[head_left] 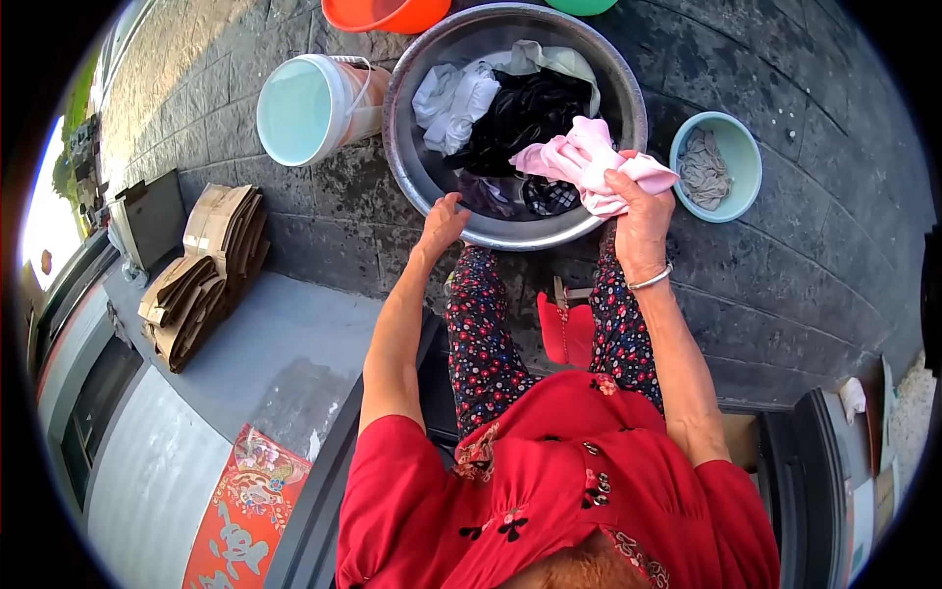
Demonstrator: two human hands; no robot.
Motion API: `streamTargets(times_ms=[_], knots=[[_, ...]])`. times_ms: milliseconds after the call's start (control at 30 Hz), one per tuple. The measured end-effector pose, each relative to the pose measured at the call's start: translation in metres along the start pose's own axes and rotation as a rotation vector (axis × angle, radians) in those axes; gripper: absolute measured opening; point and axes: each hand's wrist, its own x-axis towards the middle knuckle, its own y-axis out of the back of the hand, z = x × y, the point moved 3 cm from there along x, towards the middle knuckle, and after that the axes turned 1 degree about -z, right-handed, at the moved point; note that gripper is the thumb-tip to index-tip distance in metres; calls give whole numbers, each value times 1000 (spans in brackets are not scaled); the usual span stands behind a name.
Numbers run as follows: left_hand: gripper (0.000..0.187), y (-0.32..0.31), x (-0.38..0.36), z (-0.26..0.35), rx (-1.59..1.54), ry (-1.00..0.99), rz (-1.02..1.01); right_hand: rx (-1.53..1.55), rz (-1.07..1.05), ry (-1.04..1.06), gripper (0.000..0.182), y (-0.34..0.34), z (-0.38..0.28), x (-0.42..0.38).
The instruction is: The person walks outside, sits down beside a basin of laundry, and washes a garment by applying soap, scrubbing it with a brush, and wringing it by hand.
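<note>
A large metal basin [394, 147] stands before my knees with wet clothes in it. Bunched up over its right side is a pink cloth [581, 162], gripped in my right hand [643, 221]. My left hand [444, 224] is closed on the basin's near-left rim, with the fingertips just over the edge. Inside the basin lie white garments [459, 103], a black garment [525, 118] in the middle, and a dark checked cloth [549, 196] near the front. Part of the contents is hidden beneath the pink cloth.
A white bucket of water [299, 110] stands left of the basin, and a light-blue bowl [750, 162] with a grey cloth [705, 169] sits to its right. Orange [383, 14] and green [582, 4] tubs are behind. Folded cardboard [211, 260] lies at left.
</note>
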Motion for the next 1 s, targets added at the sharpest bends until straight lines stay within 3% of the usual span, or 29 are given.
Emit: streamTargets(times_ms=[33, 200, 267, 333, 433, 467, 567, 633, 667, 733, 800, 867, 933, 1000], knots=[[49, -13, 9, 9, 70, -123, 36, 12, -4, 31, 34, 2, -5, 2], [63, -49, 97, 14, 97, -203, 85, -87, -44, 154, 39, 9, 10, 18], [72, -66, 148, -1, -6, -178, 167, -146, -33, 177, 33, 13, 39, 30], [84, -82, 199, -6, -67, -76, 122, -193, -18, 171, 33, 30, 69, 53], [115, -135, 258, -8, -308, -33, 100, -259, 55, 167, 36, 56, 95, 84], [120, -150, 261, 4, -195, 9, 91, -282, 78, 206, 38, 63, 99, 90], [113, -180, 280, 17, -125, 47, 151, -384, 89, 257, 38, 84, 107, 111], [96, -187, 290, 15, -236, 32, 410, -639, -89, 211, 40, 95, 105, 126], [68, -185, 292, 12, -422, 158, 303, -676, -150, 210, 39, 97, 104, 140], [48, -212, 317, 9, -715, 246, 337, -682, -193, 226, 36, 95, 104, 170], [37, -224, 318, 27, -1283, 138, 305, -633, -191, 287, 34, 92, 104, 191], [34, -214, 299, 54, -1526, 1, 101, -596, -224, 312, 34, 93, 107, 199], [31, -207, 292, 75, -1538, -180, 79, -562, -223, 408, 33, 101, 109, 202], [30, -187, 273, 93, -996, -145, 205, -571, -236, 391, 34, 120, 114, 211]])
